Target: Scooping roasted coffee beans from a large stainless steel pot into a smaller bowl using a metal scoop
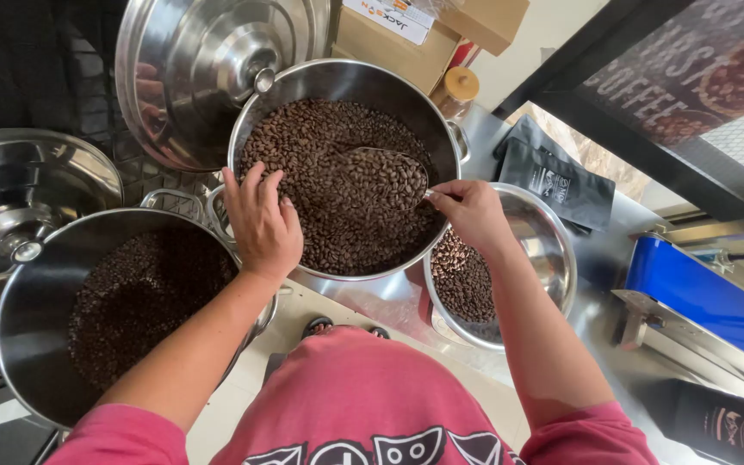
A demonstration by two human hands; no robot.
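Head view: right hand (473, 211) grips a metal scoop (382, 176) by its handle, heaped with loose, light, spill-prone coffee beans (320, 138) in the pot (441, 120); left hand (260, 224), fingers spread, rests on its rim.

Obstacles: the far middle pot (441, 112) of coffee beans, with the left hand (260, 226) on its near-left rim and the right hand (474, 213) holding a scoop (385, 176) at its right; a second pot (23, 293) of beans near left, touching it; a steel bowl (553, 250) close on the right; two lids (191, 69) far left. Free passage: the open bean surface at the far side of the middle pot, and the bare counter (389, 297) strip between pot and bowl. The right is crowded by black pouches (561, 185) and a blue machine (699, 293).
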